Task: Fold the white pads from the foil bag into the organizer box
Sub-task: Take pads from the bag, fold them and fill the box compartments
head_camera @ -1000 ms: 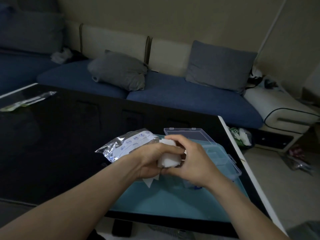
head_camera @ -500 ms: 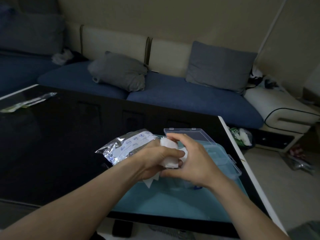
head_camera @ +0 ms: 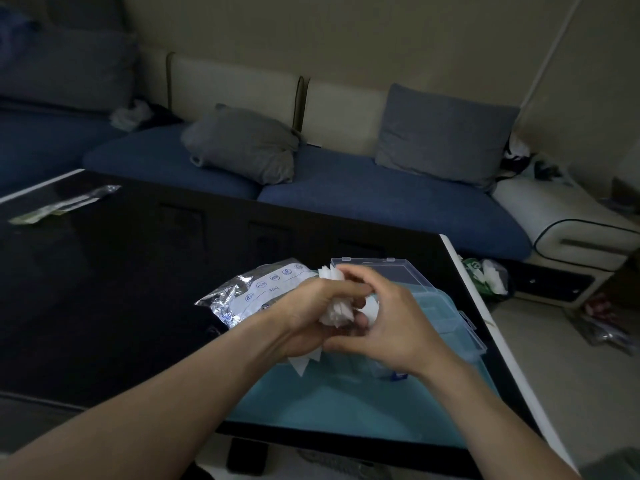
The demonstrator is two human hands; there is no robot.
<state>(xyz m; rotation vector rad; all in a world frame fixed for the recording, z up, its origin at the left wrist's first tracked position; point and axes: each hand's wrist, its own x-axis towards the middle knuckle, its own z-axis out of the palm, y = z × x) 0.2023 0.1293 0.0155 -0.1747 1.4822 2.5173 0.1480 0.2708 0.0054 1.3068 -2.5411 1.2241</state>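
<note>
Both my hands meet above the table's near right part, around a bunch of white pads point(head_camera: 337, 311). My left hand point(head_camera: 311, 315) grips the pads from the left, and corners of them stick out above and below its fingers. My right hand point(head_camera: 384, 327) curls round the pads from the right and pinches them. The silver foil bag point(head_camera: 242, 294) lies just left of my hands. Behind my hands stands the clear organizer box point(head_camera: 446, 306) with its lid up; my hands hide much of its inside.
The box and bag sit on a turquoise mat point(head_camera: 346, 410) on the black table point(head_camera: 104, 289). A clear wrapper point(head_camera: 62, 204) lies at the table's far left. A blue sofa point(head_camera: 381, 199) with grey cushions runs behind. Bags lie on the floor point(head_camera: 491, 278) to the right.
My hands have worked the pads into a tighter, more crumpled bunch and risen slightly toward the box. The bag and the box stay where they were.
</note>
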